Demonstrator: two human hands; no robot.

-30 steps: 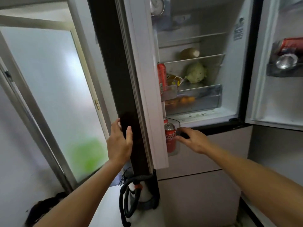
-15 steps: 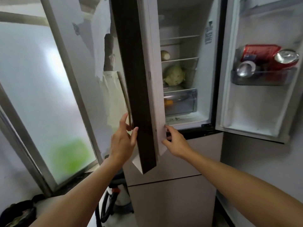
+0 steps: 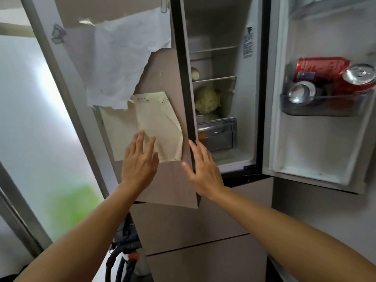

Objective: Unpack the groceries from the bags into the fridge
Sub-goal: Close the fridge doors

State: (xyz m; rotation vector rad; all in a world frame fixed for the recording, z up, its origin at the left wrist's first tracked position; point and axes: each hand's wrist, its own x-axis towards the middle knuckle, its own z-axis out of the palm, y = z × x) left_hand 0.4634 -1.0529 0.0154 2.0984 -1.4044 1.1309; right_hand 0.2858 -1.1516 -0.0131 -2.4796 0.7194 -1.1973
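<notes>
The fridge's left door [image 3: 171, 180] is swung nearly closed, its brown front facing me with papers stuck on it. My left hand [image 3: 139, 163] lies flat and open against that front, over a yellowish sheet [image 3: 160, 127]. My right hand [image 3: 203, 169] is open with its fingers at the door's right edge. Through the gap I see a cabbage [image 3: 207, 100] on a shelf, a round item [image 3: 195, 73] above it and a clear drawer [image 3: 218, 135] below. The right door [image 3: 317, 155] stands open; its bin [image 3: 323, 104] holds red soda cans [image 3: 323, 70].
A torn white paper [image 3: 126, 58] hangs on the left door. Lower fridge drawers [image 3: 193, 226] are closed below. A frosted glass door [image 3: 36, 123] is at the left. A black hose and a small appliance [image 3: 124, 259] sit on the floor beside the fridge.
The left fridge door has swung toward closed, hiding its inner bins and cans. My left hand went from gripping the edge to lying flat on the front; my right hand followed the edge.
</notes>
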